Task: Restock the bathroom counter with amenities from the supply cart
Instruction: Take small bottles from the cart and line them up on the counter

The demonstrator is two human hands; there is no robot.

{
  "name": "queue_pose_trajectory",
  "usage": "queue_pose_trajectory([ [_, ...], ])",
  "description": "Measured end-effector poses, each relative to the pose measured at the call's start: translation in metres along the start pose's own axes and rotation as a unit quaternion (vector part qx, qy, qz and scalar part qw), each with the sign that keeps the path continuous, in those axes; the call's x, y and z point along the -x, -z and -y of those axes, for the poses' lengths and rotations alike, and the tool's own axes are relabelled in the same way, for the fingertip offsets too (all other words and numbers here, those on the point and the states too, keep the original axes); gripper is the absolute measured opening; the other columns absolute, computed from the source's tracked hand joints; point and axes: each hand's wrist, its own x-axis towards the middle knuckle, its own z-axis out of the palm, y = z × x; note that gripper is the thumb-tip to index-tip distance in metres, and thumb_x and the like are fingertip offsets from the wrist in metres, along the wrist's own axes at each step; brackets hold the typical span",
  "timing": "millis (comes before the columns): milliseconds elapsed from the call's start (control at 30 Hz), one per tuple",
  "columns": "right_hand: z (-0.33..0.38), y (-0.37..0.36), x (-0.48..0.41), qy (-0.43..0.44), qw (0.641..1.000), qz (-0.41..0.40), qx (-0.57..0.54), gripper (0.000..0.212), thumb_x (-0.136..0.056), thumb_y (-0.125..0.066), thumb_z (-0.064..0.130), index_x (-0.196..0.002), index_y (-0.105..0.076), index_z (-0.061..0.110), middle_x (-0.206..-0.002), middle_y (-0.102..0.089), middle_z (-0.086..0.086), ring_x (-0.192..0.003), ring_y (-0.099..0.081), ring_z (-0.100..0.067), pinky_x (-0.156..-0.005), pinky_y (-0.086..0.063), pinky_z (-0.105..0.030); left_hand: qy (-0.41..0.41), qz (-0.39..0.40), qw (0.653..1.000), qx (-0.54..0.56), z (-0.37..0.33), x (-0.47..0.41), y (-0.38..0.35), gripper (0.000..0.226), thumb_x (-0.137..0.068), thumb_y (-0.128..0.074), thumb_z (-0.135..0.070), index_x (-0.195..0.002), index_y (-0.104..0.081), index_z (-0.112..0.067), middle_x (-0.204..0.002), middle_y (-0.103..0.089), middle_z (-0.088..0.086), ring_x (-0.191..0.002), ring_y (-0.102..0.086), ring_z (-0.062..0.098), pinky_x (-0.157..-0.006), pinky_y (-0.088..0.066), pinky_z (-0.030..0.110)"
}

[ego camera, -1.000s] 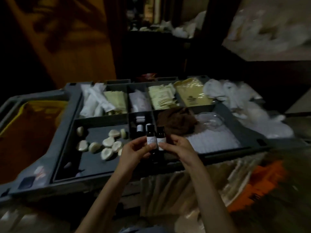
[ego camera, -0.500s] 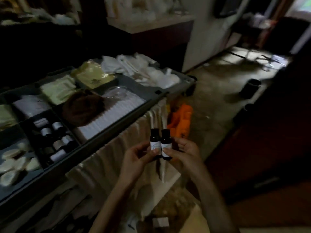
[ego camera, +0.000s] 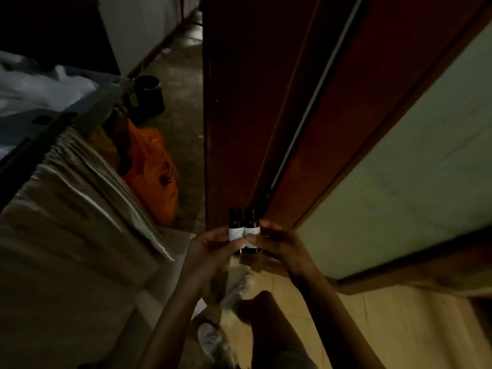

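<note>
Between both hands, two dark bottles stand upright.

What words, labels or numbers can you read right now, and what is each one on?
No text is legible here.
On the left small dark bottle, pinched by the left hand: white label, faint bluish print, too blurred to read.
On the right small dark bottle, pinched by the right hand: white label, print too blurred.
On the orange plastic bag: dark mark, too blurred.
</note>
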Motion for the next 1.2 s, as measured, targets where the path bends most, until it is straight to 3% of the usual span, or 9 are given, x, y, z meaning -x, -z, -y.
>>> queue_pose_trajectory([
  [167,-0.005,0.022,0.013,0.023,0.999,-0.014,-0.047,0.026,-0.087,-0.065,0.003,-0.112,-0.067,0.001,-0.101,-0.073,-0.011,-0.087,-0.071,-0.019,-0.070,-0.055,-0.022,0.002,0.038,0.999,-0.006,-0.003,0.001,-0.025,0.024,-0.084,-0.069,-0.007,-0.089,-0.064,-0.030,-0.077,-0.072,-0.022,-0.077,-0.069,-0.003,-0.063,-0.052,0.012],
  [300,0.001,0.053,0.016,0.050,0.998,-0.024,-0.043,0.022,-0.087,-0.067,0.009,-0.109,-0.069,0.007,-0.100,-0.074,-0.003,-0.093,-0.070,-0.016,-0.075,-0.053,-0.022,-0.011,0.069,0.997,-0.032,-0.013,-0.006,-0.054,0.018,-0.085,-0.067,-0.011,-0.095,-0.065,-0.026,-0.087,-0.073,-0.010,-0.082,-0.069,0.000,-0.066,-0.053,0.014],
  [433,0.008,0.104,0.041,0.073,0.992,-0.078,-0.068,0.029,-0.085,-0.068,0.005,-0.113,-0.067,0.003,-0.097,-0.072,-0.007,-0.087,-0.069,-0.012,-0.077,-0.054,-0.021,-0.030,0.136,0.990,-0.025,-0.022,-0.009,-0.111,0.022,-0.085,-0.065,-0.008,-0.103,-0.067,-0.020,-0.095,-0.075,-0.005,-0.091,-0.070,0.007,-0.072,-0.054,0.017],
  [533,-0.007,0.157,0.082,0.070,0.983,-0.139,-0.103,0.030,-0.086,-0.067,0.005,-0.115,-0.066,0.004,-0.097,-0.068,-0.012,-0.089,-0.067,-0.017,-0.087,-0.055,-0.031,-0.022,0.202,0.978,-0.044,-0.014,-0.001,-0.176,0.027,-0.084,-0.067,-0.007,-0.111,-0.067,-0.011,-0.100,-0.074,0.003,-0.095,-0.070,0.014,-0.078,-0.055,0.023],
  [600,-0.026,0.191,0.117,0.065,0.973,-0.184,-0.123,0.030,-0.086,-0.067,0.007,-0.116,-0.066,0.003,-0.100,-0.067,-0.014,-0.094,-0.064,-0.022,-0.097,-0.049,-0.041,-0.013,0.234,0.970,-0.067,-0.004,0.010,-0.224,0.023,-0.082,-0.069,-0.006,-0.104,-0.069,-0.014,-0.098,-0.074,0.005,-0.095,-0.070,0.019,-0.082,-0.055,0.029],
  [800,-0.060,0.279,0.218,0.063,0.930,-0.317,-0.176,0.033,-0.084,-0.069,0.007,-0.116,-0.066,0.002,-0.112,-0.066,-0.027,-0.098,-0.064,-0.027,-0.102,-0.047,-0.046,-0.018,0.351,0.930,-0.108,0.018,0.063,-0.351,0.022,-0.084,-0.065,0.000,-0.101,-0.068,-0.013,-0.085,-0.075,-0.003,-0.082,-0.070,0.008,-0.070,-0.054,0.018],
  [967,-0.077,0.340,0.291,0.087,0.902,-0.381,-0.186,0.029,-0.084,-0.070,0.010,-0.114,-0.069,0.011,-0.107,-0.072,-0.012,-0.091,-0.069,-0.018,-0.077,-0.056,-0.022,-0.025,0.422,0.900,-0.109,0.034,0.108,-0.437,0.026,-0.080,-0.070,-0.008,-0.106,-0.069,-0.013,-0.094,-0.075,0.002,-0.090,-0.070,0.013,-0.074,-0.055,0.023],
  [1033,-0.087,0.360,0.321,0.085,0.889,-0.412,-0.183,0.025,-0.084,-0.071,0.013,-0.108,-0.070,0.018,-0.105,-0.073,-0.007,-0.094,-0.070,-0.017,-0.083,-0.055,-0.025,-0.021,0.448,0.887,-0.116,0.043,0.126,-0.470,0.041,-0.075,-0.073,-0.015,-0.115,-0.066,-0.008,-0.102,-0.073,0.006,-0.095,-0.070,0.017,-0.078,-0.055,0.027],
  [1200,-0.118,0.400,0.394,0.081,0.842,-0.499,-0.186,0.027,-0.085,-0.070,0.018,-0.113,-0.068,0.015,-0.102,-0.074,-0.002,-0.094,-0.070,-0.015,-0.083,-0.054,-0.025,-0.003,0.543,0.829,-0.137,0.063,0.175,-0.547,0.021,-0.083,-0.067,-0.005,-0.102,-0.069,-0.014,-0.089,-0.076,-0.001,-0.085,-0.071,0.011,-0.069,-0.054,0.018],
])
